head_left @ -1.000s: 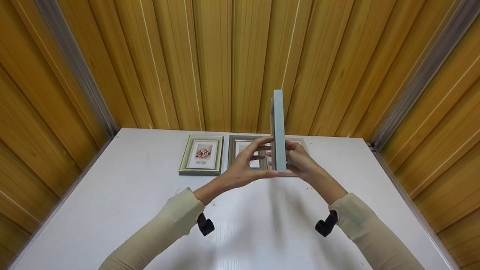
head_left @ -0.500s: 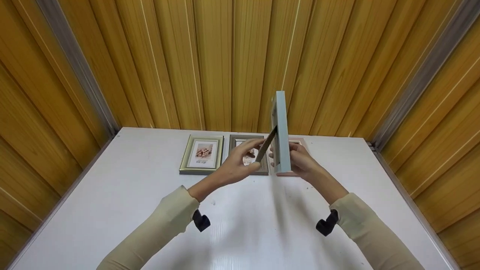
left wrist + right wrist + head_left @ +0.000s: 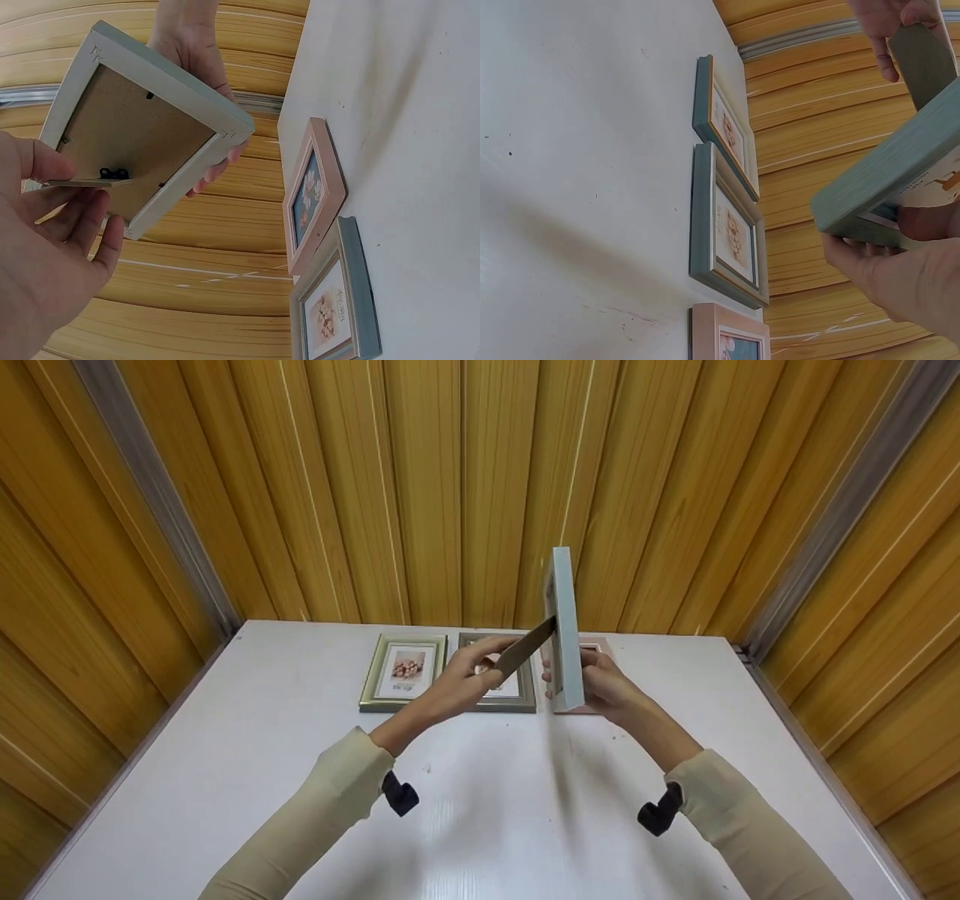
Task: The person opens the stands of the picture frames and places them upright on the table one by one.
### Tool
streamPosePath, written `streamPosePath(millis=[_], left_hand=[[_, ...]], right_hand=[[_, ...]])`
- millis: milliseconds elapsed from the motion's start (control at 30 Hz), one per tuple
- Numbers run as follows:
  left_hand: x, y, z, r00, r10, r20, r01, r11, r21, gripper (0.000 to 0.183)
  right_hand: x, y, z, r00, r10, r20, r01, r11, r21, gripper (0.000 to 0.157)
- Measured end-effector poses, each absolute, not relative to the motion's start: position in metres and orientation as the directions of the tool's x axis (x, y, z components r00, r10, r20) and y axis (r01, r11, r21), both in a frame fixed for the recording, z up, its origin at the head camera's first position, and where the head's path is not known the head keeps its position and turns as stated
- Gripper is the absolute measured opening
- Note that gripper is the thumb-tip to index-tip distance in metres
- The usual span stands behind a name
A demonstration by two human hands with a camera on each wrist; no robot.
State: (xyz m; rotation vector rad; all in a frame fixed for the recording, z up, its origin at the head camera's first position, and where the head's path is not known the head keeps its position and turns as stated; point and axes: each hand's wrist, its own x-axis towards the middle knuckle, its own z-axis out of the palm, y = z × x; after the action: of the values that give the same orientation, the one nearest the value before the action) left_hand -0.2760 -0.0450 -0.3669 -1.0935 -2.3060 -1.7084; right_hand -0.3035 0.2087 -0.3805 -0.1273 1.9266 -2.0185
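Observation:
A light blue picture frame (image 3: 568,637) is held upright above the table by my right hand (image 3: 613,686), whose thumb rests on the picture side in the right wrist view. Its brown backing board (image 3: 139,135) faces left, with a small black hinge (image 3: 114,173) on it. From that hinge a flat brown easel leg (image 3: 525,649) swings out from the back. My left hand (image 3: 457,682) pinches the free end of the leg between thumb and fingers. In the right wrist view the easel leg (image 3: 921,66) shows its broad face.
Behind the hands on the white table (image 3: 300,772) lie a gold picture frame (image 3: 366,679), a grey picture frame (image 3: 517,706) and a pink picture frame (image 3: 609,649). They lie in a row near the back edge, by the wood-look wall (image 3: 420,495).
My left hand has moved left and pulled the easel leg away from the frame's back, widening the angle. The right hand keeps its grip, with the frame turned slightly.

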Motion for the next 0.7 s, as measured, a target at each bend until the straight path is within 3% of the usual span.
streamPosePath(millis=[200, 300, 500, 700], left_hand=[[-0.271, -0.025, -0.365, -0.772, 0.393, 0.500, 0.618, 0.277, 0.736, 0.062], [-0.268, -0.019, -0.363, -0.787, 0.325, 0.524, 0.614, 0.340, 0.712, 0.058], [-0.267, -0.025, -0.359, -0.906, 0.222, 0.360, 0.413, 0.276, 0.868, 0.042], [-0.274, -0.027, -0.368, -0.953, 0.155, 0.261, 0.295, 0.274, 0.915, 0.040]], right_hand=[[-0.302, 0.218, -0.383, -0.974, -0.154, -0.166, 0.168, -0.005, -0.986, 0.060], [-0.302, 0.217, -0.384, -0.983, -0.091, -0.158, 0.161, -0.032, -0.986, 0.060], [-0.309, 0.209, -0.383, -0.993, -0.010, -0.121, 0.122, -0.096, -0.988, 0.063], [-0.311, 0.208, -0.385, -0.996, 0.063, -0.069, 0.068, -0.017, -0.998, 0.064]])
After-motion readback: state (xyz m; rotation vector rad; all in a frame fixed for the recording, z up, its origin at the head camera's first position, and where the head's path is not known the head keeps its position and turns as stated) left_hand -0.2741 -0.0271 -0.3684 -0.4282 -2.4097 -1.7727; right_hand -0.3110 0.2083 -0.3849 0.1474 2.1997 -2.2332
